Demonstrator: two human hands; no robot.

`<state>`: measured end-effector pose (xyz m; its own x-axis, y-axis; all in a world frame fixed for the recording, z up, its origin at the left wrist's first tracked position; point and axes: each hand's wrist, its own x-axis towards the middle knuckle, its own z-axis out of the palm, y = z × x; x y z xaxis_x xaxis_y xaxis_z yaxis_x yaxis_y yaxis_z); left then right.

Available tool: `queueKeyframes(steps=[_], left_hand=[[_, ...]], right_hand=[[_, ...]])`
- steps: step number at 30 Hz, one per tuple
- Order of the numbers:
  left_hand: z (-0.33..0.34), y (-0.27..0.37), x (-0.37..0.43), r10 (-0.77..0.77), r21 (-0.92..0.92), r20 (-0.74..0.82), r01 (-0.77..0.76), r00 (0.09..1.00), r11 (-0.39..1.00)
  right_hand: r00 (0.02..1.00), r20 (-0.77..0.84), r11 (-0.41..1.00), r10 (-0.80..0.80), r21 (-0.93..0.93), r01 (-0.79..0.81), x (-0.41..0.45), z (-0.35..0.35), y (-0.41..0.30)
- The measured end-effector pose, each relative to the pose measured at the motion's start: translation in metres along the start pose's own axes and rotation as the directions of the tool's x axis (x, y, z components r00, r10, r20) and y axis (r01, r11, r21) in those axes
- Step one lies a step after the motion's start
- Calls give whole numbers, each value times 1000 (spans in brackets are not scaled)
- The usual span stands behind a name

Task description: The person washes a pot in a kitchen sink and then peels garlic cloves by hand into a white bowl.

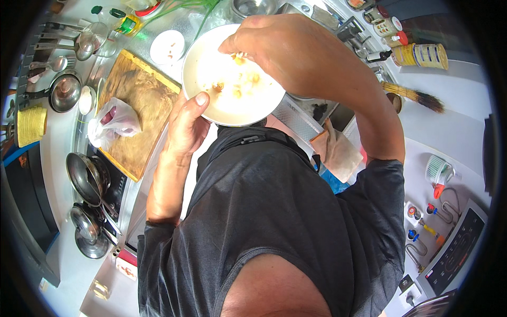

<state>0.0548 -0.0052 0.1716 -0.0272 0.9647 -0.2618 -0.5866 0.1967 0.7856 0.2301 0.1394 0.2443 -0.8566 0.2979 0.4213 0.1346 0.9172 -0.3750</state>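
Observation:
My left hand (186, 123) grips the rim of a white bowl (231, 113), with the thumb over the near left edge. Brownish-yellow food bits (237, 93) lie scattered on its brightly lit bottom; what they are cannot be told. My right hand (285, 55) reaches in from above, its fingertips gathered around pale food pieces. Part of the bowl's far right side is hidden behind this hand. Just left of the bowl, a small white dish (167, 46) holds a few reddish bits. A wooden cutting board (146, 99) bears a plastic bag (124, 123) with something purplish-red inside.
Lidded pans (85, 178) stand at the left. Ladles and strainers (75, 43) hang along the left wall, near an oil bottle (128, 24). Beyond the bowl are a metal basin (253, 7) and green stalks (178, 8). A cloth (336, 152) hangs at the right; jars (388, 27) line a ledge.

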Motion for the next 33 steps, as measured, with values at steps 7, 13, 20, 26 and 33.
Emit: queueKeyframes(steps=[7, 13, 20, 26, 33], left_hand=[[6, -2, 0, 1, 34, 31, -2, 1000, 999], [12, -9, -4, 7, 43, 24, -8, 1000, 999], [19, -14, -11, -45, 32, 38, 44, 998, 999], [24, -23, -9, -14, 36, 39, 12, 999, 999], [35, -35, -5, 0, 45, 36, -1, 999, 999]], right_hand=[[997, 69, 998, 40, -60, -36, -8, -12, -3], [993, 91, 997, 69, -20, -68, -16, -18, -7], [968, 252, 1000, 2, 1, -2, -35, -9, -13], [955, 279, 995, -96, 40, 89, -43, 15, -11], [998, 53, 999, 32, 39, -34, -61, -10, -14]])
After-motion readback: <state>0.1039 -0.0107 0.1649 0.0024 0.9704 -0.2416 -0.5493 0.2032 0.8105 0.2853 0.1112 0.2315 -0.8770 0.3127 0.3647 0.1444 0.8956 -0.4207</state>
